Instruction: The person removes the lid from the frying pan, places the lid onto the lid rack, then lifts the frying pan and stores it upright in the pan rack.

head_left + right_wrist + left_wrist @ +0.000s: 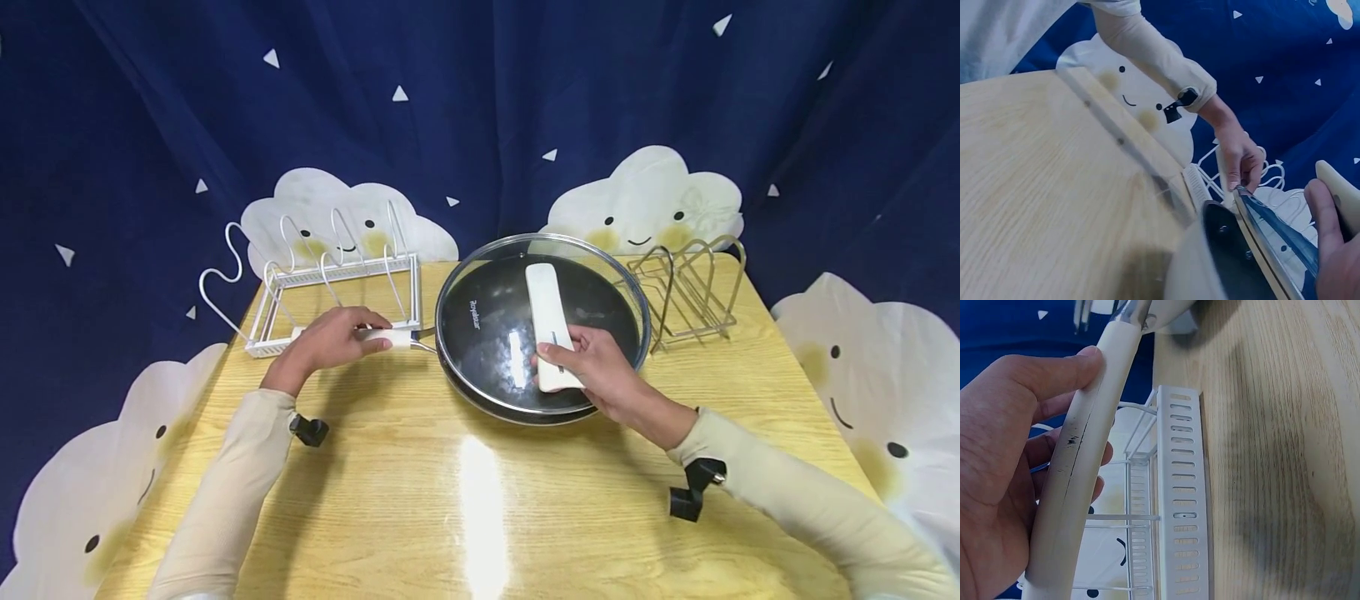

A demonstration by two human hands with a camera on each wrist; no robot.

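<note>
A frying pan (487, 408) with a dark inside is held over the back middle of the table. My left hand (333, 337) grips its off-white handle (1082, 450), thumb on one side and fingertips showing past the other. Over the pan is a glass lid (480, 358) with a metal rim. My right hand (607, 367) pinches the lower end of the lid's long white handle (546, 304). In the right wrist view, part of the pan's dark inside (1225, 250) shows beside the lid's edge (1269, 244), so a gap lies between them there.
A white wire rack (337, 271) stands at the table's back left, close behind the left hand. A smaller metal wire rack (693, 292) is at the back right, beside the lid. A dark blue curtain (480, 125) with cloud faces hangs behind the wooden table (390, 500).
</note>
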